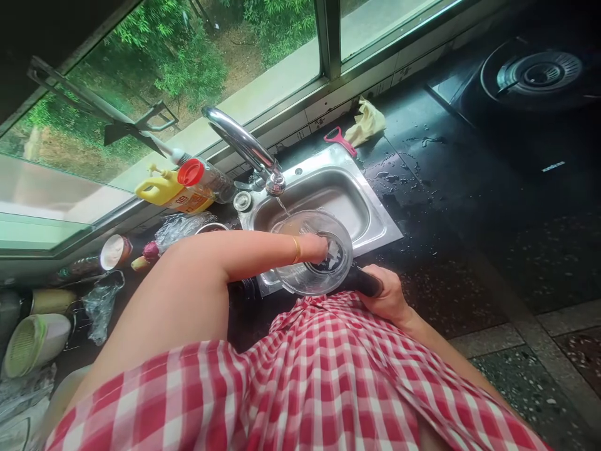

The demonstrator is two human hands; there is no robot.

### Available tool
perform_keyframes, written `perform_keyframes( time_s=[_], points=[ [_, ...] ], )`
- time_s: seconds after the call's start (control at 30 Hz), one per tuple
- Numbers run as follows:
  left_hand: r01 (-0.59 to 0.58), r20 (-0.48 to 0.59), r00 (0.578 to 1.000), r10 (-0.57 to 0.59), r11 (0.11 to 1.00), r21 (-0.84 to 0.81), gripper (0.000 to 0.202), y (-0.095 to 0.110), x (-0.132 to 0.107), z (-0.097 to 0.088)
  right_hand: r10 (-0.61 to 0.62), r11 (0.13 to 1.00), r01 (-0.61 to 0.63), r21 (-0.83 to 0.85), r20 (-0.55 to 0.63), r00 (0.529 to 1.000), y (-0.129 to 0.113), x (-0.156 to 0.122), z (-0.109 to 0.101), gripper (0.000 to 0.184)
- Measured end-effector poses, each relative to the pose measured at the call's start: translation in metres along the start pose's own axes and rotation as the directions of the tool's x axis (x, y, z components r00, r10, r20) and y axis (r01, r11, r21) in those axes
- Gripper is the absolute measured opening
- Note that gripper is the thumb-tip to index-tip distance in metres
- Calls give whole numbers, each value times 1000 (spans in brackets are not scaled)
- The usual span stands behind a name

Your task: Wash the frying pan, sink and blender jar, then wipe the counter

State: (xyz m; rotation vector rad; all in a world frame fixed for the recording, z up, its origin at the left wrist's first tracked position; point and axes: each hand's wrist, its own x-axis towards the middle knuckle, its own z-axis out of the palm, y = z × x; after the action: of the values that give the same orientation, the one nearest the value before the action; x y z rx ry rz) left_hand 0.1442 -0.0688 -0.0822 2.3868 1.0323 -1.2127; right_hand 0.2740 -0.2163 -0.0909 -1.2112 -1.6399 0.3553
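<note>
A clear jug (305, 285) with a black handle (369, 282) is tilted over the front edge of the steel sink, its mouth towards me. My right hand (387, 294) is wrapped round the handle. Down inside the jug is my left hand (313, 248), fingers curled in near the dark bottom, where shiny pale pieces (333, 254) show. Whatever those fingers hold, if anything, is hidden. Water runs thinly from the chrome faucet (244, 144) beside the jug's far rim. The sink (335, 194) lies behind and under the jug.
Right of the faucet lie a red-handled peeler (342, 139) and a crumpled beige cloth (367, 124). To the left stand a yellow bottle (162, 190) and a red-capped clear container (191, 172). A stove burner (539, 74) is far right. Water drops wet the dark counter (413, 207).
</note>
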Motion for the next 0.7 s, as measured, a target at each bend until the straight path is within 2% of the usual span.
perform_keyframes(
  time_s=[0.1, 0.17, 0.3, 0.5, 0.7],
  points=[
    [71, 152, 986, -70, 997, 1, 90, 4, -14, -14, 10, 1000, -10, 1, 2, 1000, 0, 1, 0, 4],
    [80, 169, 983, -74, 997, -25, 87, 5, -20, -19, 20, 1000, -20, 3, 11, 1000, 0, 1, 0, 4],
    [6, 102, 995, -6, 1000, 2, 77, 1, -16, -14, 30, 1000, -30, 0, 25, 999, 0, 0, 0, 5],
    [-119, -6, 993, 120, 989, 84, 62, -8, 11, 10, 62, 998, -62, 5, 35, 997, 0, -2, 3, 4],
    [-285, 22, 958, 288, 934, 214, 57, -3, 10, 17, -5, 1000, 5, 29, -3, 1000, -1, 0, 2, 7]
  ],
)
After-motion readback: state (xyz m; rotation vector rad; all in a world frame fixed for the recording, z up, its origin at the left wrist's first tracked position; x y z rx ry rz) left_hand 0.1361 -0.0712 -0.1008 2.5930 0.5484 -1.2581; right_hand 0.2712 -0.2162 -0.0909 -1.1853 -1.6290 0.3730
